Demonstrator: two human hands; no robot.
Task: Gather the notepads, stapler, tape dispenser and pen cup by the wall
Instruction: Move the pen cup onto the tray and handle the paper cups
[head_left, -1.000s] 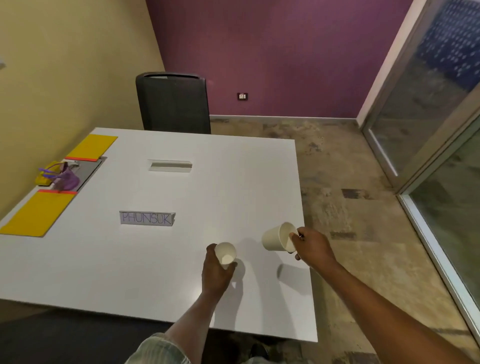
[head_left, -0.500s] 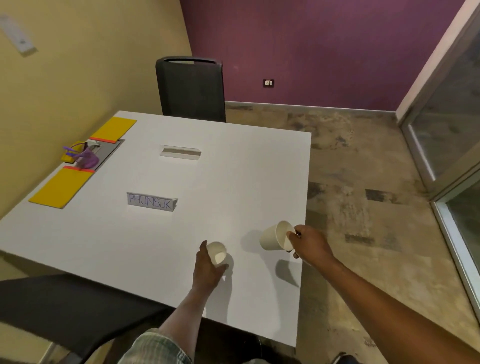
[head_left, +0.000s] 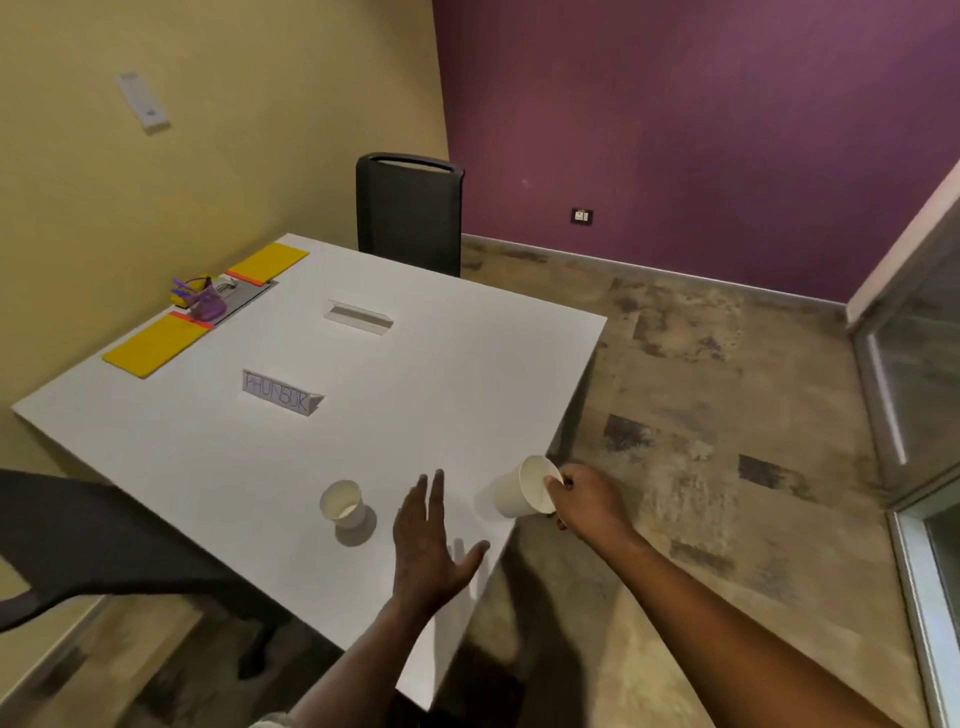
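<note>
Two yellow notepads lie by the yellow wall, one nearer (head_left: 156, 344) and one farther (head_left: 268, 262). Between them a purple pen cup (head_left: 207, 304) stands among small desk items I cannot tell apart. A small white paper cup (head_left: 343, 505) stands upright on the white table (head_left: 441, 374) near the front. My left hand (head_left: 426, 551) hovers just right of it, fingers spread, holding nothing. My right hand (head_left: 587, 501) grips a larger tilted paper cup (head_left: 522, 488) by its rim at the table's right edge.
A folded name card (head_left: 280, 399) and a cable slot (head_left: 358, 317) sit mid-table. A black chair (head_left: 410, 213) stands at the far side, another chair back (head_left: 78, 540) at the near left. Bare floor lies to the right, with a glass door (head_left: 919, 364) beyond.
My left hand has let go of the small cup, which now stands on the table, and moved right with fingers spread. The right hand still holds the larger cup. The view swung left.
</note>
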